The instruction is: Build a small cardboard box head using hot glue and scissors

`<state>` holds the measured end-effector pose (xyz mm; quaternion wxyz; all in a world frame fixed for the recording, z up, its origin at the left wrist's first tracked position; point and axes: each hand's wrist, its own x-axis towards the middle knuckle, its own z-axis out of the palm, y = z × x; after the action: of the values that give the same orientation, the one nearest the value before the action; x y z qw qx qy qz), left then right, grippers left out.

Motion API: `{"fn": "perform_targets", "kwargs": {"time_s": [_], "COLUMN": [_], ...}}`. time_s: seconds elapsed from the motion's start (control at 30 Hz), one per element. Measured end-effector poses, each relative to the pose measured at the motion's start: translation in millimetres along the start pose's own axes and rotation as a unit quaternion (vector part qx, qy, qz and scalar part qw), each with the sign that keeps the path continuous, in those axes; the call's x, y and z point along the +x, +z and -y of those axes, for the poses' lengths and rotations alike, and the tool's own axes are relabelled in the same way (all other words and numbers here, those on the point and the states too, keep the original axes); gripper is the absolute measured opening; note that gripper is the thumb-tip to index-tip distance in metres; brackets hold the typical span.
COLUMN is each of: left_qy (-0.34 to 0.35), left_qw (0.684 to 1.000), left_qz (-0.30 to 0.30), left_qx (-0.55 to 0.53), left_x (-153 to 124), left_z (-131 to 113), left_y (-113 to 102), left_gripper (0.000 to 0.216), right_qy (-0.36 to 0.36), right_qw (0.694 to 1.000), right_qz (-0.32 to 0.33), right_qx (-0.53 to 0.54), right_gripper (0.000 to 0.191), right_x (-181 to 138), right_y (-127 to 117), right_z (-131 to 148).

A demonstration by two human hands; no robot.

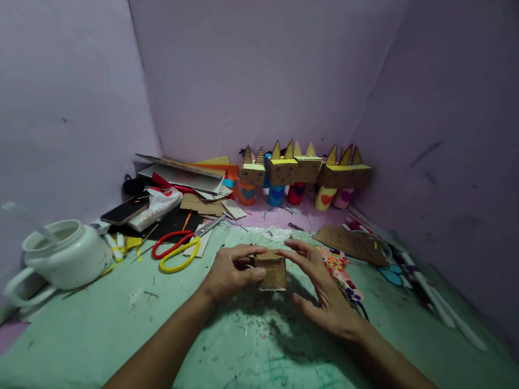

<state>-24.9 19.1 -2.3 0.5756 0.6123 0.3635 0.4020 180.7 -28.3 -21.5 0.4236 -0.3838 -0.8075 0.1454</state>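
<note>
A small brown cardboard piece (272, 272), folded along its top edge like a little box, is held just over the table. My left hand (235, 272) pinches its left side between thumb and fingers. On the other side, my right hand (318, 287) has its fingers spread, with a fingertip at or very near the piece's upper right corner; contact is hard to tell. Scissors (185, 242) with one red and one yellow handle lie beyond my left hand. A patterned, colourful item (336, 264) is partly hidden behind my right hand.
Several cardboard figures (284, 172) with horns stand along the back wall. A white mug-like pot (66, 255) holding a stick is at left, near a phone (124, 210) and paper scraps. Brown cardboard (352, 243) and pens (430, 291) lie at right on the green cover (174, 352).
</note>
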Motion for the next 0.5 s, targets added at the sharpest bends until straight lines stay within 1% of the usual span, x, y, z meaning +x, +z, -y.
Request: {"fn": "perform_targets", "kwargs": {"time_s": [0.1,0.17,0.23,0.33,0.43,0.47,0.5], "left_qy": [-0.056,-0.072,-0.077,-0.059,-0.027,-0.013,0.005], "left_qw": [0.997,0.995,0.996,0.996,0.992,0.992,0.991], "left_qz": [-0.010,0.002,0.022,0.069,0.120,0.122,0.115], "left_qx": [-0.057,-0.064,-0.047,-0.025,-0.001,0.027,0.061], "left_x": [0.5,0.1,-1.1,-4.4,-8.7,-10.0,-11.2], "left_z": [-2.6,-3.4,-3.7,-3.4,-3.3,-3.6,-4.2], "left_y": [0.5,3.0,5.8,8.3,10.1,11.2,12.7], "left_gripper": [0.053,0.056,0.059,0.071,0.097,0.101,0.099], "right_qy": [0.008,0.042,0.095,0.162,0.194,0.198,0.198], "right_qw": [0.999,0.998,0.993,0.981,0.971,0.969,0.967], "right_qz": [0.027,0.017,0.003,-0.021,-0.036,-0.039,-0.043], "right_qx": [0.020,0.046,0.071,0.104,0.136,0.146,0.154], "right_gripper": [0.077,0.081,0.079,0.079,0.078,0.079,0.080], "right_x": [3.1,3.3,2.7,1.7,1.1,1.0,1.0], "right_y": [2.6,6.4,9.3,10.2,9.1,8.5,7.8], "right_z": [-0.7,-2.4,-4.0,-5.3,-5.2,-4.7,-4.0]}}
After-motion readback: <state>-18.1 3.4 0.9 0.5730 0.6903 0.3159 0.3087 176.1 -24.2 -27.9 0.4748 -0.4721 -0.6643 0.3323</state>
